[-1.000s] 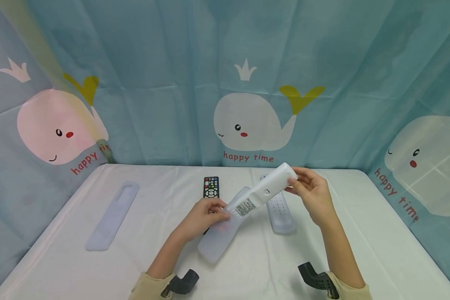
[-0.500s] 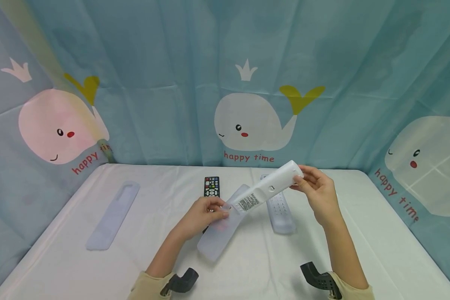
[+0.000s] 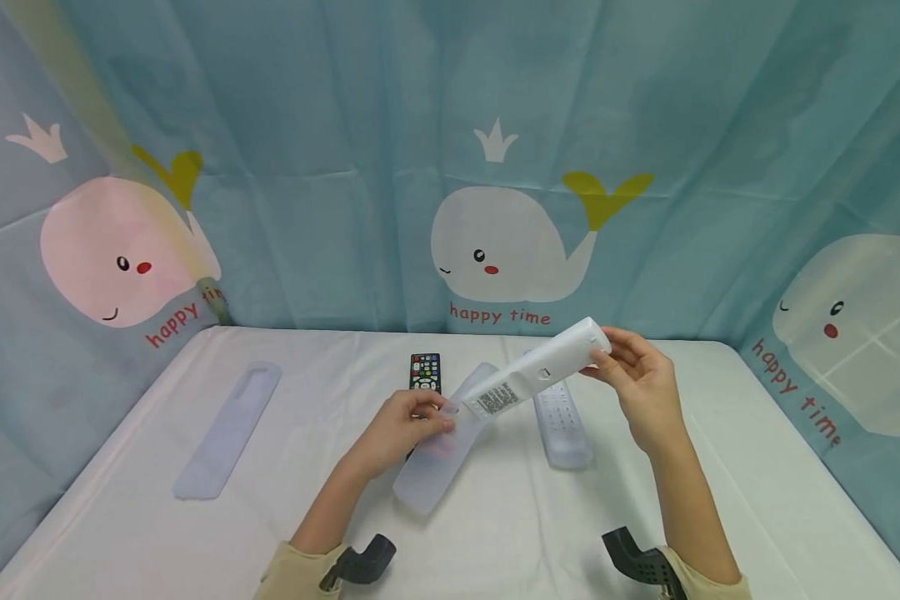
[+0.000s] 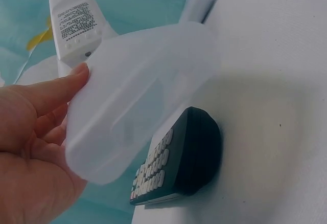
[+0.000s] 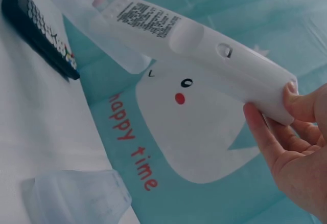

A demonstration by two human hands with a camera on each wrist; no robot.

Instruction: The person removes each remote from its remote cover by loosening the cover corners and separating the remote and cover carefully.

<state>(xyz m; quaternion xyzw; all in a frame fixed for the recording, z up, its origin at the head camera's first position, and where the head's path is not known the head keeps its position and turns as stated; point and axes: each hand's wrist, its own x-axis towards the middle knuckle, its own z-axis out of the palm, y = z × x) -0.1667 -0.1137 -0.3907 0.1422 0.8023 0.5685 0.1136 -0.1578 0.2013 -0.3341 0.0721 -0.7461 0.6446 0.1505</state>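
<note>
My right hand [image 3: 642,383] grips the upper end of a white remote control [image 3: 547,367], which is held aslant above the table with its printed back toward me. Between the thumb and fingers of my left hand [image 3: 399,433] is pinched the edge of a translucent remote cover [image 3: 435,471]. The remote's labelled lower end lies at the cover's opening; in the left wrist view the cover [image 4: 138,91] partly hides that end. How far the end sits inside cannot be told. Beneath the left hand, a black remote control [image 3: 425,372] lies on the table, partly hidden.
A second flat translucent cover [image 3: 228,433] lies at the left of the white-clothed table [image 3: 330,367]. Right of centre lies a light remote in a translucent cover [image 3: 562,425], its far end hidden behind the white remote. A blue whale-print curtain [image 3: 307,233] hangs behind the table's back edge.
My right hand has moved a little right and up with the white remote, which now lies at a flatter slant. The left hand and its cover have risen slightly.
</note>
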